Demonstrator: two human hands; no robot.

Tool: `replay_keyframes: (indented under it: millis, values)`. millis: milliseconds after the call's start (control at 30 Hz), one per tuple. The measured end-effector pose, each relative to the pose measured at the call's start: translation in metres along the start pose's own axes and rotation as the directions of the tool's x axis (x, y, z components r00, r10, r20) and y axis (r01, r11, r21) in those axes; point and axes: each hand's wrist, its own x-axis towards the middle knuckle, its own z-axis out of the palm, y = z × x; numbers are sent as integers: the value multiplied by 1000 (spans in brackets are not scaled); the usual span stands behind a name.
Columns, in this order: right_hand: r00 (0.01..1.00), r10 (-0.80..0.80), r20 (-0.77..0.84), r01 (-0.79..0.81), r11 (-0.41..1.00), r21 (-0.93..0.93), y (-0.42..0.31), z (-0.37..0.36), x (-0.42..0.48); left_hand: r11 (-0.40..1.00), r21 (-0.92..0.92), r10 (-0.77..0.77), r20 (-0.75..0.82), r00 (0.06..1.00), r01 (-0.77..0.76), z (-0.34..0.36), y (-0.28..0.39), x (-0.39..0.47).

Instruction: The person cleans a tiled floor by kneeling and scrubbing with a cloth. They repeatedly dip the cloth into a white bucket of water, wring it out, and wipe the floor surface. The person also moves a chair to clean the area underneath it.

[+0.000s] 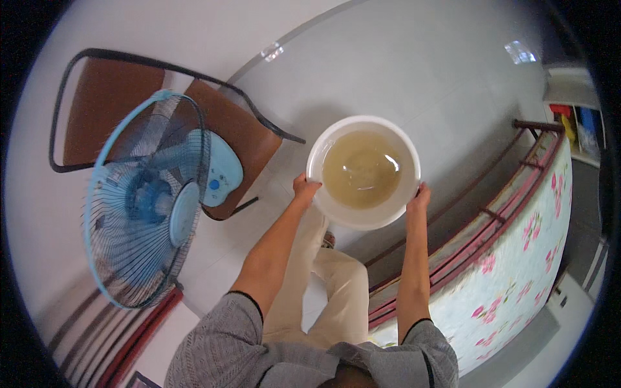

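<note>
Between my two hands I hold a round white basin (335, 207), off the floor and in front of my body. Murky yellowish water (361, 169) fills its lower part and catches the light. My left hand (305, 189) grips the left side of the rim, its thumb on the edge. On the opposite side, my right hand (419, 198) is closed around the rim. The fingers under the basin are hidden on both sides.
A blue electric fan (184, 213) stands on a brown chair (252, 131) with a black metal frame, at left. A metal bed frame (499, 216) with a floral-covered mattress (514, 271) runs along my right. Pale tiled floor (427, 72) extends ahead. Shelves (575, 82) stand at far right.
</note>
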Motion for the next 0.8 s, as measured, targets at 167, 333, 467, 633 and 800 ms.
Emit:
replay_keyframes:
  millis: [167, 333, 467, 633, 800]
  values:
    - [997, 66, -36, -68, 996, -51, -3, 66, 100, 997, -62, -47, -41, 998, 45, 49, -26, 111]
    - [970, -98, 224, 177, 913, -367, 2, 59, 247, 999, 24, -44, -78, 996, 46, 106, 31, 176]
    - [977, 195, 87, -187, 978, -87, 15, 156, 264, 998, 62, 24, -188, 982, -13, 119, 24, 242]
    - [980, 184, 80, -171, 974, -147, 22, 181, 343, 993, 118, 21, -266, 964, 11, 151, 25, 300]
    - [950, 260, 175, -236, 960, -148, 22, 185, 409, 998, 63, 47, -318, 947, -28, 173, 22, 328]
